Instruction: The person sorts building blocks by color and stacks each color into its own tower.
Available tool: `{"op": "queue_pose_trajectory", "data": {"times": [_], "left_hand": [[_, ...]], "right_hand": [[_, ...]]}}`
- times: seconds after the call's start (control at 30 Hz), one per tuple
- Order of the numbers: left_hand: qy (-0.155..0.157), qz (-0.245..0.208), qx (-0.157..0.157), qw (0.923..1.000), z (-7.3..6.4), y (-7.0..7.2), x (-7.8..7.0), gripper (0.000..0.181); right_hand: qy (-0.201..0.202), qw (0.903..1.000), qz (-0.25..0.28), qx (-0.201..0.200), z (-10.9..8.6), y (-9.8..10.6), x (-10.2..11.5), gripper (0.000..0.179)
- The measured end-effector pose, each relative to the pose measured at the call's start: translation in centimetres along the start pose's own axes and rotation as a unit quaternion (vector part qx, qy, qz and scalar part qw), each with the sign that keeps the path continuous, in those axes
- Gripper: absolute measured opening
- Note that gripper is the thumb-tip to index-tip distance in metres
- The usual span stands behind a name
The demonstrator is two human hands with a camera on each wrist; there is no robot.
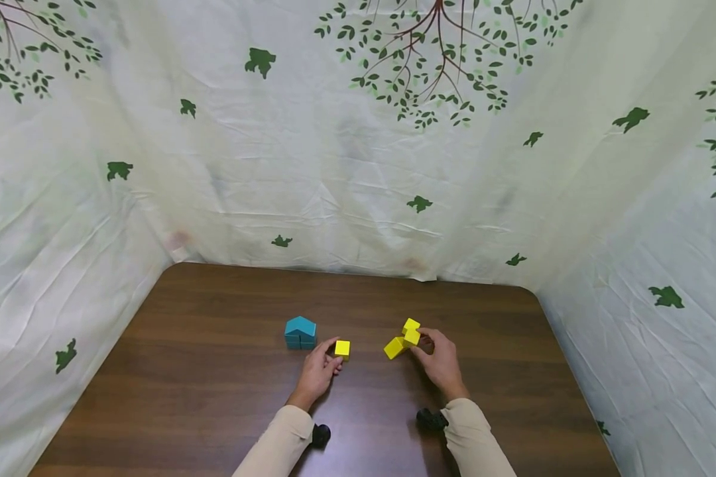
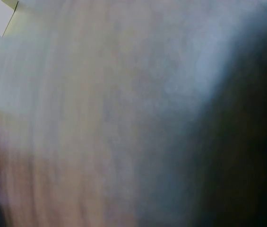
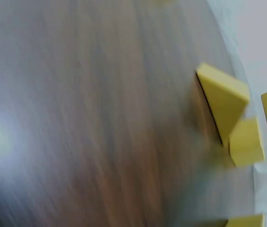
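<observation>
My left hand (image 1: 319, 372) pinches a yellow cube (image 1: 343, 350) between thumb and index finger, close over the table. To its left stands a small blue block stack (image 1: 300, 333) with a peaked top. Over on the right, my right hand (image 1: 441, 363) grips another yellow cube (image 1: 412, 338) by its fingertips. Beside that cube are a yellow triangular block (image 3: 225, 101) and one more yellow block (image 3: 246, 142), which the held cube partly covers in the head view. In the left wrist view, blurred, only a sliver of the hand shows at the left edge.
A brown wooden table (image 1: 227, 391) lies under both hands. Pale cloth (image 1: 358, 165) printed with leaves and branches hangs along its back and both sides. Dark wrist cameras (image 1: 431, 420) sit under the cuffs.
</observation>
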State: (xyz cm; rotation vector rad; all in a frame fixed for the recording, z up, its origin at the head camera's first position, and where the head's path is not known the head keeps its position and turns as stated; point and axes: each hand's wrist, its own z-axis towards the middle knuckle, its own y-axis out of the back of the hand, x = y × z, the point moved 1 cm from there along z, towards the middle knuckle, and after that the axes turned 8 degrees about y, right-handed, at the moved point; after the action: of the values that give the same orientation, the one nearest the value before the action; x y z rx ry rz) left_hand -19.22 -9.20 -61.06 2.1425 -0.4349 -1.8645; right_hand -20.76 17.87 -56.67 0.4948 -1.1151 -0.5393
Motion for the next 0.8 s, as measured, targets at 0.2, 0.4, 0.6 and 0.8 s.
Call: {"op": "queue_pose_trajectory", "data": {"times": [0.2, 0.4, 0.6, 0.8], "left_hand": [[-0.003, 0.003, -0.005, 1.0000, -0.1, 0.1, 0.0, 0.046], [-0.008, 0.006, -0.004, 0.9999, 0.0, 0.1, -0.1, 0.046], [-0.011, 0.008, -0.007, 0.9999, 0.2, 0.1, -0.1, 0.046], [-0.015, 0.003, -0.004, 0.9999, 0.0, 0.1, -0.1, 0.046]], "right_hand": [[0.003, 0.9992, 0.037, 0.015, -0.3, -2.5, 1.5, 0.037], [-0.017, 0.9954, 0.074, 0.058, -0.4, -4.7, 3.3, 0.038], [-0.022, 0.9902, 0.091, 0.104, -0.1, -6.2, 4.4, 0.040], [-0.023, 0.9883, 0.072, 0.133, 0.4, -7.2, 4.7, 0.041]]}}
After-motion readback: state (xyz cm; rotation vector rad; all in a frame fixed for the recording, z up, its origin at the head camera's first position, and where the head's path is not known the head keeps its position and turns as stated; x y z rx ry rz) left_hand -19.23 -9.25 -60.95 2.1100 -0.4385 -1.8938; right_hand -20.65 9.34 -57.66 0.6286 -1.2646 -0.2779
